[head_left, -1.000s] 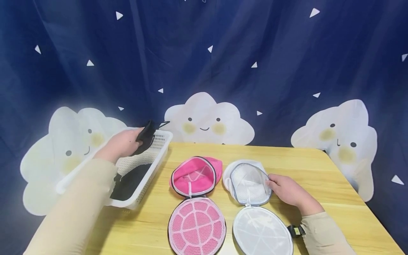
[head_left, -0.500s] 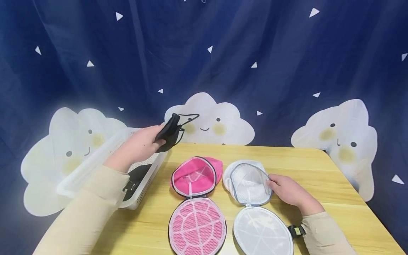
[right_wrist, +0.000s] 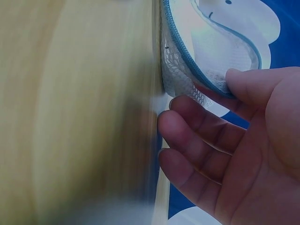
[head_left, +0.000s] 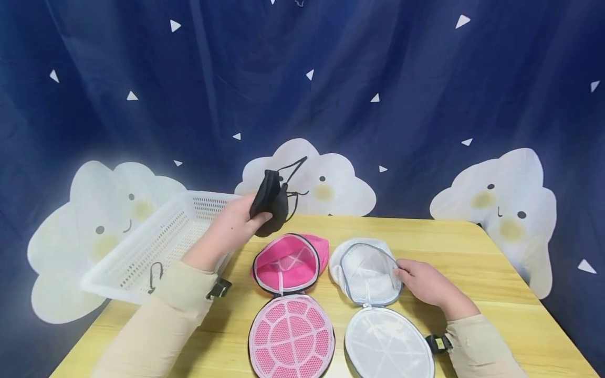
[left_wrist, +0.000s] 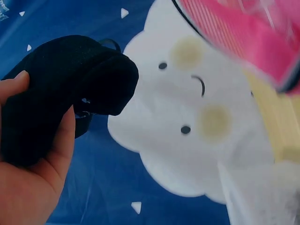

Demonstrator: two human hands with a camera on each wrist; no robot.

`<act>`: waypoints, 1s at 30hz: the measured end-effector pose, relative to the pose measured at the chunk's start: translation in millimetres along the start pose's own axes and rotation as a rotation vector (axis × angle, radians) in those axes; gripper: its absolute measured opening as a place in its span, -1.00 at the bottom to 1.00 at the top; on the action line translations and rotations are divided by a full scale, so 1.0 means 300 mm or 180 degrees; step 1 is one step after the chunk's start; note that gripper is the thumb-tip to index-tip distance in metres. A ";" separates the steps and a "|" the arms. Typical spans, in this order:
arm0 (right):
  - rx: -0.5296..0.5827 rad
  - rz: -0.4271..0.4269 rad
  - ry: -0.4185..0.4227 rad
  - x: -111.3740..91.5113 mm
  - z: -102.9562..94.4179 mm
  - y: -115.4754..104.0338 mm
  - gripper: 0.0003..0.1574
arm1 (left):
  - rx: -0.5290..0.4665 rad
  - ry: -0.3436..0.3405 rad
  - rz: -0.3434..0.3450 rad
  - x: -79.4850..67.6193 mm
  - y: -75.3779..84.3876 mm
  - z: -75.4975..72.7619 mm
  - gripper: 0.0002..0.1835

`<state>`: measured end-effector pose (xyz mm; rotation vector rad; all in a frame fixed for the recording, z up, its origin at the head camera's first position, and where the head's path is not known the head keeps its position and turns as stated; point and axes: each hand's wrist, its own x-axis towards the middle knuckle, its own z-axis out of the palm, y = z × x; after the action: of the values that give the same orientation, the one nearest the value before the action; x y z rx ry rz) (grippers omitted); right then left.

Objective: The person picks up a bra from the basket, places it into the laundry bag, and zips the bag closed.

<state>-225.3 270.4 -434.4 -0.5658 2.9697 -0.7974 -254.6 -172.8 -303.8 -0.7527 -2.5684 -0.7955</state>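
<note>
1. White basket (head_left: 181, 231) on the left; a sleeve (head_left: 156, 325) hides its near end.
2. Left hand (head_left: 231, 226) grips a black cloth item (head_left: 271, 207) with thin loops, raised near the pink mesh bag (head_left: 291, 336), which lies unlidded.
3. White mesh bag (head_left: 371, 273), also unlidded.
4. Right hand (head_left: 425, 283) pinches its rim.
5. Behind, a cloud-printed curtain (head_left: 302, 79).

Behind everything, we see a dark blue fabric curtain (head_left: 345, 42) hanging in soft vertical folds, printed with scattered small white triangles (head_left: 309, 74). Three puffy white clouds are printed low on it, each with dark eyes, a thin smile and yellow cheeks: a tilted left cloud (head_left: 61, 247), an upright middle cloud (head_left: 340, 184) and a tilted right cloud (head_left: 498, 194). Before the curtain, we find a pale yellow wood-grain table (head_left: 454, 244).
</note>
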 end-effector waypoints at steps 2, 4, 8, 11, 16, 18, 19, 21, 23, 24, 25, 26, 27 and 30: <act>0.0003 0.0003 0.0017 0.000 0.000 0.000 -0.83 | -0.0128 0.0015 0.0027 0.006 0.015 0.034 -0.74; 0.0006 0.0014 0.0019 0.000 0.002 0.001 -0.81 | -0.0273 0.0022 0.0049 0.009 0.031 0.072 -0.74; 0.0003 0.0007 -0.0030 0.001 0.007 0.003 -0.76 | -0.0557 -0.0022 0.0011 0.016 0.065 0.157 -0.72; 0.0001 -0.0006 -0.0032 0.000 0.010 0.003 -0.75 | -0.0693 -0.0046 -0.0041 0.027 0.096 0.215 -0.71; -0.0002 0.0024 0.0109 -0.003 0.006 -0.001 -0.79 | -0.1045 -0.0079 -0.0094 0.058 0.156 0.295 -0.74; 0.0010 0.0067 0.0162 -0.005 0.005 -0.004 -0.73 | -0.1145 -0.0140 -0.0076 0.070 0.180 0.328 -0.74; 0.0014 0.0087 0.0183 -0.006 0.004 -0.005 -0.69 | -0.1174 -0.0181 -0.0061 0.074 0.192 0.344 -0.73; 0.0040 0.0118 0.0208 -0.005 0.003 -0.008 -0.65 | -0.1232 -0.0306 -0.0046 0.082 0.217 0.377 -0.72; 0.0081 0.0136 0.0229 -0.001 0.001 -0.010 -0.69 | -0.1231 -0.0397 -0.0031 0.089 0.238 0.411 -0.72; 0.0107 0.0144 0.0238 0.002 0.001 -0.012 -0.71 | -0.1243 -0.0444 -0.0039 0.092 0.250 0.427 -0.72; 0.0139 0.0160 0.0252 0.004 0.000 -0.013 -0.72 | -0.1262 -0.0484 -0.0045 0.094 0.260 0.443 -0.72; 0.0195 0.0173 0.0250 0.006 0.000 -0.015 -0.73 | -0.1258 -0.0516 -0.0039 0.095 0.270 0.458 -0.73; 0.0244 0.0185 0.0260 0.007 0.000 -0.017 -0.73 | -0.1269 -0.0545 -0.0035 0.096 0.280 0.472 -0.73; 0.0496 0.0261 0.0260 0.010 -0.001 -0.025 -0.69 | -0.1323 -0.0655 -0.0022 0.093 0.304 0.509 -0.72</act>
<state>-225.7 263.4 -430.3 -0.4107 2.9443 -1.0564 -249.5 -6.3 -372.3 -0.9909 -2.6117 -1.3427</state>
